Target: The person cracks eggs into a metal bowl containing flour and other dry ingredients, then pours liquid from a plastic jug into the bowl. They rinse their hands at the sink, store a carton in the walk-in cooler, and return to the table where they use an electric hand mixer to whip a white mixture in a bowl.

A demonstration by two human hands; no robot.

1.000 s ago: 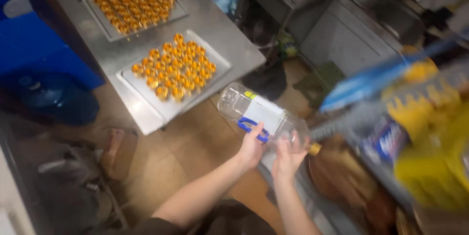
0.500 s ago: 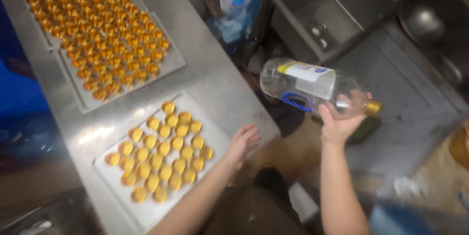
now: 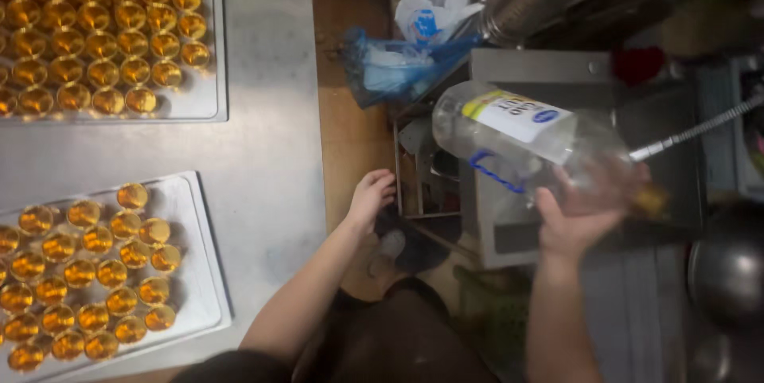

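Observation:
My right hand (image 3: pixel 579 220) grips a large clear plastic bottle (image 3: pixel 525 144) near its neck, holding it tilted on its side over a metal sink. The bottle has a white label and a blue handle and looks nearly empty. My left hand (image 3: pixel 371 197) hangs free with loosely curled fingers, just off the edge of the steel table (image 3: pixel 270 160), holding nothing. On the table sits a white tray (image 3: pixel 195 271) with several small cups of amber liquid (image 3: pixel 95 271).
A second tray (image 3: pixel 208 72) full of amber cups lies farther along the table. Blue and white plastic bags (image 3: pixel 414 41) hang beside the sink (image 3: pixel 557 64). A spray hose (image 3: pixel 700 128) reaches in from the right. A dark pot (image 3: pixel 728 271) stands at lower right.
My view has swung toward the sink. My right hand has carried the bottle over the sink, and my left hand has come off the table edge.

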